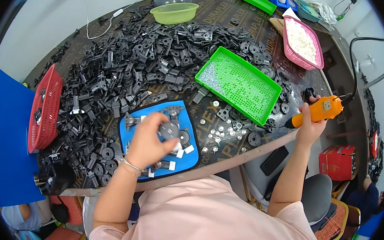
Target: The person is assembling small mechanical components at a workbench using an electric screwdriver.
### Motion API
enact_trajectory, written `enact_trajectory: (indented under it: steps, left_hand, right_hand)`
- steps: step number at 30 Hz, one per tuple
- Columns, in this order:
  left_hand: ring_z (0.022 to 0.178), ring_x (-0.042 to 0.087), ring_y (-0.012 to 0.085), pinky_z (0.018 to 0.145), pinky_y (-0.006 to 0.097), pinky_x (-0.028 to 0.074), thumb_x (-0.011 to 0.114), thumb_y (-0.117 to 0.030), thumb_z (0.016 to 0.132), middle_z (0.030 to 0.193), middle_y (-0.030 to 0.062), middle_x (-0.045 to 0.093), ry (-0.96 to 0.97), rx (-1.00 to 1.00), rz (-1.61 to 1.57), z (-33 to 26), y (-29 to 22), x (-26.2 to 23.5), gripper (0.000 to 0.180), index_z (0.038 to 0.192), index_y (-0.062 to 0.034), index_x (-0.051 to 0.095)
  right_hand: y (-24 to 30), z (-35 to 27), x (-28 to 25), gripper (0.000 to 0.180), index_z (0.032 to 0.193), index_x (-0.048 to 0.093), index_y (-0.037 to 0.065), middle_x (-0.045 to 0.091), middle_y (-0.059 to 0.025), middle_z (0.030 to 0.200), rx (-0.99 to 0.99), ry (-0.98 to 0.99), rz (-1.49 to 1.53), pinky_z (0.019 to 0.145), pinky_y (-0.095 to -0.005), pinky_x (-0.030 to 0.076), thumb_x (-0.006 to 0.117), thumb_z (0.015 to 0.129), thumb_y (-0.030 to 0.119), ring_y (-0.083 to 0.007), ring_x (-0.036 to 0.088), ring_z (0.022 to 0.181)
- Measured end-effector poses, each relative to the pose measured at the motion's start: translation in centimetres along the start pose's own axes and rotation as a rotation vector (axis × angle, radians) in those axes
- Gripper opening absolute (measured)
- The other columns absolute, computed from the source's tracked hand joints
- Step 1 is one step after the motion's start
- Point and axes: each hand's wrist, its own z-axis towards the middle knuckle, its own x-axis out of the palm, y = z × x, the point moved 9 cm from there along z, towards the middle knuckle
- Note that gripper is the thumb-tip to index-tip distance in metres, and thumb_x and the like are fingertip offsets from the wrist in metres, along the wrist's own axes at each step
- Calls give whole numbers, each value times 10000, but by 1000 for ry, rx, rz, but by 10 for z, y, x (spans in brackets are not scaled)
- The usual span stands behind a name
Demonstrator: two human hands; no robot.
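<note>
Your left hand (pixel 146 141) is covering part of the blue jig (pixel 157 138), fingers closing on a round black part (pixel 169 130) whose underside is hidden. Your right hand (pixel 312 124) is gripping an orange screwdriver (pixel 319 110) at the desk (pixel 231 159) edge, its tip lost among black parts (pixel 129 66). A green tray (pixel 239 84) is lying between; a red box (pixel 338 162) is sitting on the floor.

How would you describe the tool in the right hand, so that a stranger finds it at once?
Start at the green perforated tray in the middle of the table. Just right of it, at the table's near edge, the right hand grips an orange electric screwdriver. It is the only orange thing there, with a black cable trailing from its rear.
</note>
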Motion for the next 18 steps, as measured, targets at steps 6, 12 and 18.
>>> enact_trajectory:
  steps: [6,12,18]
  left_hand:
    - [1116,533,344,945,405,426,805,-198,598,1216,137,595,228,199,183,-16,-26,48,479,984,-49,563]
    - [1124,518,347,933,407,437,814,-196,603,1160,134,605,391,173,188,-6,-21,72,501,1018,-48,575]
    - [1101,515,354,920,404,446,812,-171,621,1073,149,607,442,129,152,-1,-16,71,493,1033,-44,572]
  right_hand:
    - [76,-57,15,631,1288,370,-5,473,-167,1214,-793,-285,-664,960,-385,420,749,792,92,-242,521,1058]
    - [22,-98,102,357,1007,615,82,584,-97,986,-584,624,-772,876,-397,401,773,687,102,-285,542,990]
    - [-8,-89,113,197,888,634,87,601,-71,839,-567,702,-863,793,-396,385,734,723,129,-260,580,840]
